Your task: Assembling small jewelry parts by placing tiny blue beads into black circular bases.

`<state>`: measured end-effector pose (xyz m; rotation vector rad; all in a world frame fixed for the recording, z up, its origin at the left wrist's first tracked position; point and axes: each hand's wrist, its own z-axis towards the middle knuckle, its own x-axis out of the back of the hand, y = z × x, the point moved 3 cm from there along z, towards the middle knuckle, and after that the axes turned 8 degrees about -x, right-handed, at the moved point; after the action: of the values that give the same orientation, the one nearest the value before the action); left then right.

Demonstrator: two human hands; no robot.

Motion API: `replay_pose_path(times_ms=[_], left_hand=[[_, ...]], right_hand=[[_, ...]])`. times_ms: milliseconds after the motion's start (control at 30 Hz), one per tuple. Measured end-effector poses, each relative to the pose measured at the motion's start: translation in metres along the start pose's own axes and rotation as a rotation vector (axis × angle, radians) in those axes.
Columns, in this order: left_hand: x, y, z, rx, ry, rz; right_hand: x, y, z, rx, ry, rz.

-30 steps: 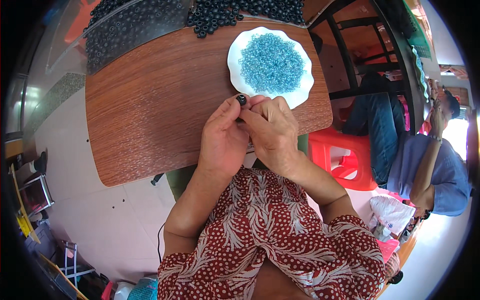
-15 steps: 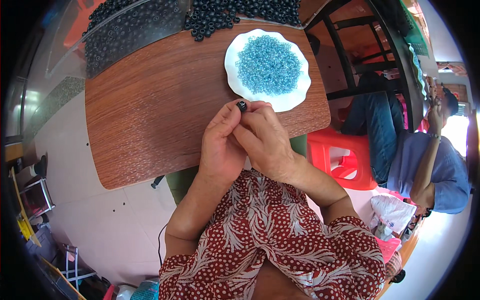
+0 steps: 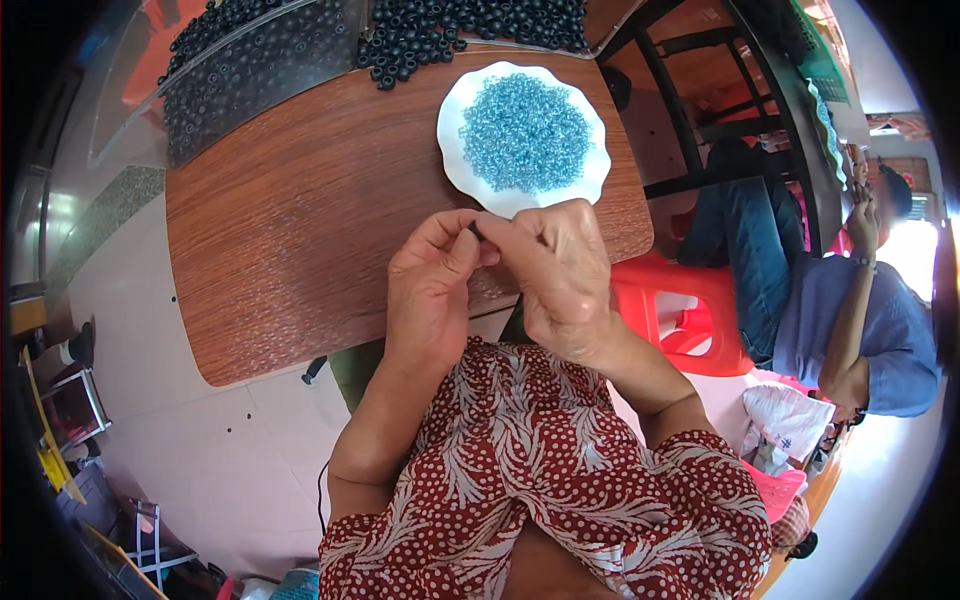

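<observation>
Just in front of the white plate, both of my hands meet over the table's near edge. My left hand [image 3: 430,285] is closed, pinching a small black bead-like piece [image 3: 475,231] between thumb and fingers. Little of the piece shows past the fingertips. My right hand [image 3: 565,270] has its thumb stretched across to the piece, pressing on its top, and its other fingers are curled; whether they hold anything small is hidden. Close beyond stands the scalloped white plate [image 3: 453,165], heaped with tiny clear-blue pieces [image 3: 525,130].
Many black round pieces [image 3: 480,22] lie at the table's far side, some behind a clear panel [image 3: 265,85]. The brown wooden table [image 3: 290,230] spreads to the left. A red stool [image 3: 665,300] and a seated person [image 3: 840,330] are at the right.
My right hand has turned and risen, its thumb now over the black piece. The piece's open end, visible before, is now mostly covered. My left hand has shifted slightly left.
</observation>
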<state>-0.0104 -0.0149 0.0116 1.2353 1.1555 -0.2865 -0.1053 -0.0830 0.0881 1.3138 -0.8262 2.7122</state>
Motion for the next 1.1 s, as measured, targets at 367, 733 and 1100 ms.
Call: replay_pose_path(times_ms=[367, 733, 1100], left_hand=[[-0.002, 0.0, 0.0, 0.035, -0.031, -0.064], [-0.002, -0.001, 0.002, 0.097, -0.036, -0.054], [0.003, -0.002, 0.0, 0.117, 0.03, -0.093]], right_hand=[[-0.004, 0.003, -0.004, -0.024, -0.069, 0.04], [0.0, 0.03, -0.008, -0.732, -0.154, 1.001], [-0.013, 0.039, -0.009, -0.891, -0.243, 1.326]])
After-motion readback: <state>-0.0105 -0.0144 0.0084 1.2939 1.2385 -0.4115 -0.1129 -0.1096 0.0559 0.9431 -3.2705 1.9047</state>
